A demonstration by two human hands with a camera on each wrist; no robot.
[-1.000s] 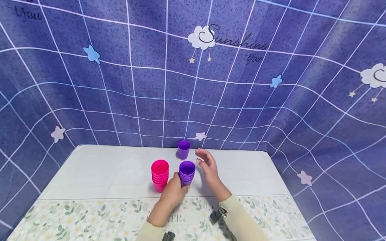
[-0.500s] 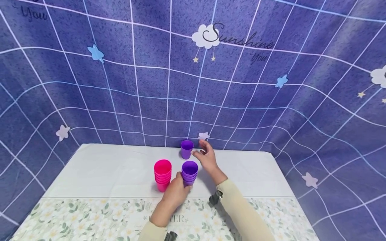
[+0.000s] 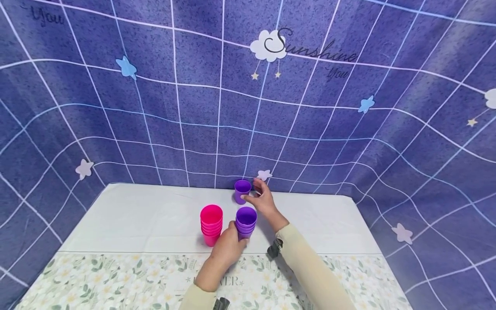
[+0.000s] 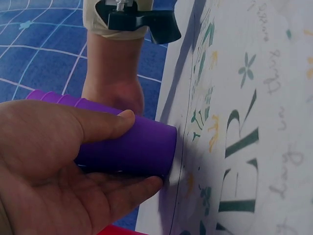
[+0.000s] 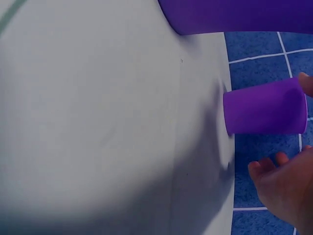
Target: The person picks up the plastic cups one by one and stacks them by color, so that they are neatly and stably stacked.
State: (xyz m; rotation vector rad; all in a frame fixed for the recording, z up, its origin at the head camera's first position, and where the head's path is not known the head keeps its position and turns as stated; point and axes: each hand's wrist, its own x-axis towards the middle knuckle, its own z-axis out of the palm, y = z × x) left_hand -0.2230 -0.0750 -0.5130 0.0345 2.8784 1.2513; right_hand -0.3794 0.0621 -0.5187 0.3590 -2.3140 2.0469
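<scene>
A stack of purple cups (image 3: 246,221) stands upright on the table, and my left hand (image 3: 227,246) grips it low from the left. In the left wrist view, thumb and fingers lie along opposite sides of the purple stack (image 4: 134,149). Farther back stands a single purple cup (image 3: 242,192). My right hand (image 3: 265,202) is at its right side, thumb reaching across its front. The right wrist view has the thumb by the rim of that cup (image 5: 266,108), while the other fingers are apart from its wall.
Left of the purple stack, close to my left hand, is a stack of pink cups (image 3: 211,221). A white table cover (image 3: 155,219) with a flowered front band (image 3: 116,280) lies beneath. Behind the single cup hangs a blue gridded curtain (image 3: 193,107).
My right hand has moved back and left from beside the purple stack to the single purple cup. The left hand keeps its grip on the stack. The head view has shifted slightly.
</scene>
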